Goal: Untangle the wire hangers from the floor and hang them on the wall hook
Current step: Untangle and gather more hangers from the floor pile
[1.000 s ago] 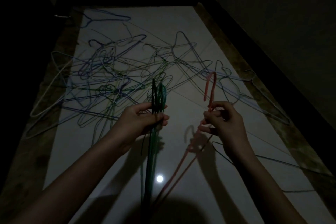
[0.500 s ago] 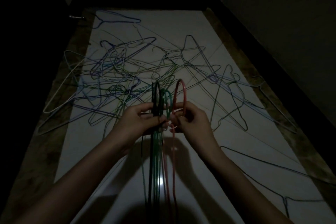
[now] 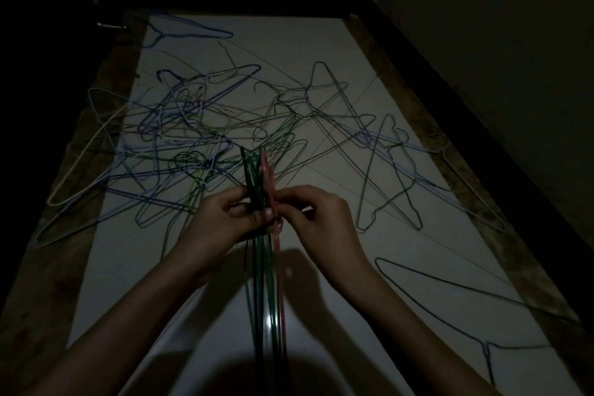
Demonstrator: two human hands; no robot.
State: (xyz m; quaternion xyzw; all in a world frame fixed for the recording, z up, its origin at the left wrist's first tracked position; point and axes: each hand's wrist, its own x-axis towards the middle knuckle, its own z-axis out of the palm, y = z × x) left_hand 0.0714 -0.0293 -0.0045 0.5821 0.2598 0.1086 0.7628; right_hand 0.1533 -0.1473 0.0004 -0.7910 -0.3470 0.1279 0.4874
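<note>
Here a bundle [image 3: 262, 267] of freed hangers is held upright before the body, hooks up, long axis running toward the camera. It is gripped at the necks by the left hand [image 3: 225, 219], fingers curled round the wires. A pink hanger [image 3: 269, 180] is pinched against the bundle by the right hand [image 3: 316, 215]. The tangle [image 3: 199, 145] lies on the floor [image 3: 321, 267] just beyond, nearer the left hand. No wall hook is seen.

Dim floor [image 3: 321, 51] strewn with tangled wire hangers [image 3: 199, 138] from 9 to 2 o'clock. At centre, left hand [image 3: 225, 222] and right hand [image 3: 321, 215] gripping upright green-and-pink hanger bundle [image 3: 262, 177].
</note>
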